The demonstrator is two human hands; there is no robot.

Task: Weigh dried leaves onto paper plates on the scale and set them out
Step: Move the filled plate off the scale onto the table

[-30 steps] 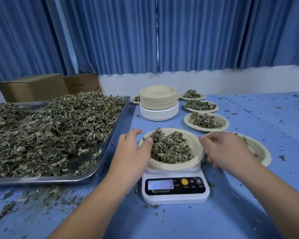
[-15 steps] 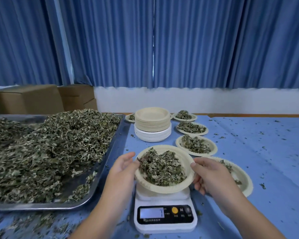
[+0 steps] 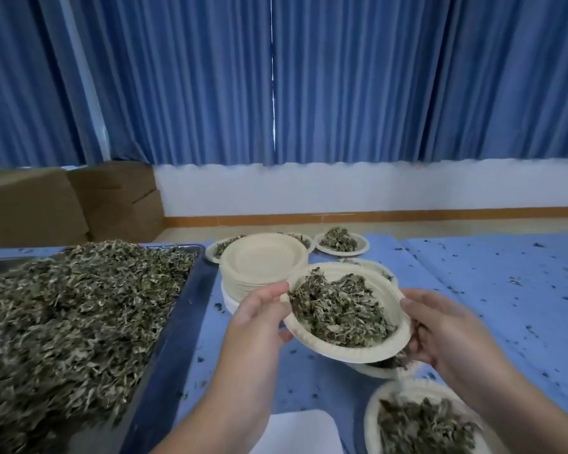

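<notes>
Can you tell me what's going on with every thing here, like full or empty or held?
Held plate: up in the air, full of leaves.
Left hand: grips its rim.
Right hand: grips the other side.
Plate stack: empty.
Tray: heaped with leaves.
Scale: top bare.

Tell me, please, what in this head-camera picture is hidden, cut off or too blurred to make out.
Head view:
- Scale: only its white top shows; the bottom edge cuts off the display, so no reading.
- Lower plate: mostly hidden under the held plate and right hand.
- Far plate: half hidden behind the stack of empty plates.
- Nearest plate: blurred, cut by the bottom edge.
</notes>
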